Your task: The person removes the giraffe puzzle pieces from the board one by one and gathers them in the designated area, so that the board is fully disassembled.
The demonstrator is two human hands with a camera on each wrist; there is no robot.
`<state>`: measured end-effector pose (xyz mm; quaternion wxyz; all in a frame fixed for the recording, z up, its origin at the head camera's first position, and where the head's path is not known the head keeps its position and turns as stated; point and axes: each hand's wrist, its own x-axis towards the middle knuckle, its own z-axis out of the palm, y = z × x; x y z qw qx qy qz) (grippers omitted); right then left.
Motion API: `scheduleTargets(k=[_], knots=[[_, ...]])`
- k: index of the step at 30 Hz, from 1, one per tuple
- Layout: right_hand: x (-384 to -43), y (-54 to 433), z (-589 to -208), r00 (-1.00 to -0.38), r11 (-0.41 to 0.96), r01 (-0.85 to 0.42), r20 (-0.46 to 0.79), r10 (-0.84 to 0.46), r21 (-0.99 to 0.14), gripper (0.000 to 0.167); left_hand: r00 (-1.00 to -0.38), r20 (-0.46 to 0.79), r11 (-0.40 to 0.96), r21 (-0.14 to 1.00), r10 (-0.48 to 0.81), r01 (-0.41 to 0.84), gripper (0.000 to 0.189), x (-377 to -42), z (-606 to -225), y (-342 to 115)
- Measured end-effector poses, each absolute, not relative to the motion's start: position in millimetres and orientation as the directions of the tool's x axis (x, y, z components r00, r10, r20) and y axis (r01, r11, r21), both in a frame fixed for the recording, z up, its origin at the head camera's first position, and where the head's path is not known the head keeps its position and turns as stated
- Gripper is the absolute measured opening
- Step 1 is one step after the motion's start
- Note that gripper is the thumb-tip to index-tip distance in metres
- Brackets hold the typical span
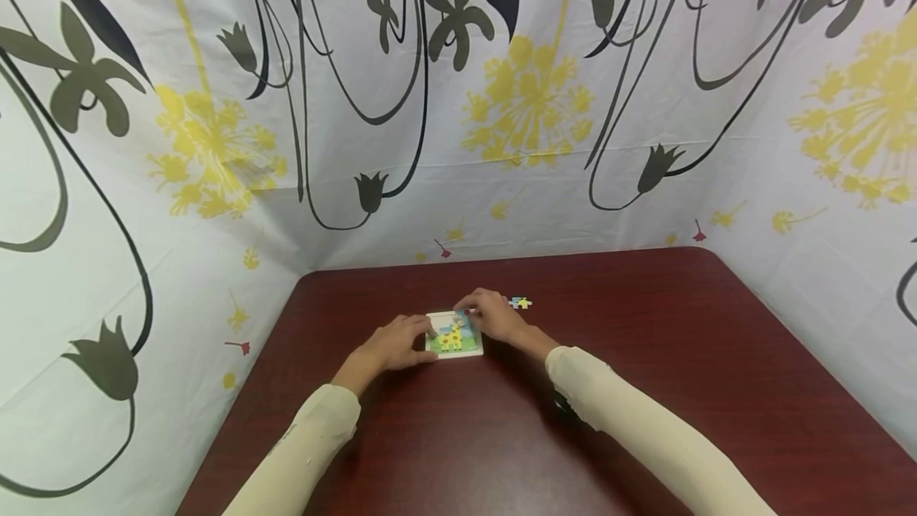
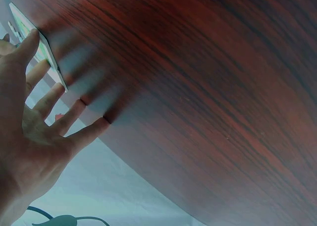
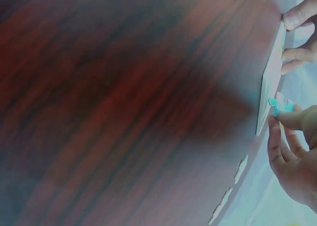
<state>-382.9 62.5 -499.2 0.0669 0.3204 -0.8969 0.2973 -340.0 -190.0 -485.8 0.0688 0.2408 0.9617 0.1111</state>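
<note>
A small jigsaw puzzle with a yellow giraffe [image 1: 451, 338] lies in a white tray [image 1: 458, 355] on the table. My left hand [image 1: 394, 343] rests at the tray's left side; in the left wrist view its fingers are spread and fairly straight, the thumb by the near edge. Over the tray's upper right part, my right hand [image 1: 497, 315] pinches a light-blue puzzle piece [image 3: 281, 107] between thumb and fingers. The piece is tilted just above the tray in the right wrist view. Part of the tray's right side is hidden behind the right hand.
Loose puzzle pieces [image 1: 520, 302] lie on the table just beyond the right hand. The dark red wooden table [image 1: 609, 293] has rounded far corners. A white cloth with printed flowers [image 1: 444, 142] hangs behind it and along both sides.
</note>
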Motion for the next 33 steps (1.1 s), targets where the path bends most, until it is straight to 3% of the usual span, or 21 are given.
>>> scheduleTargets(k=[13,33], knots=[[-389.9,86.2,-479.9,-0.745,0.56,-0.666,0.402,-0.531,-0.493,0.027,-0.873,-0.074,0.854,0.259,0.483,0.451,0.047,-339.4,-486.8,-190.9],[-406.6,166.3,-468.0,-0.855,0.706,-0.518,0.31,-0.416,-0.482,0.026,-0.869,-0.061,0.851,0.249,0.491,0.463,0.048,-336.9,-485.3,-190.8]])
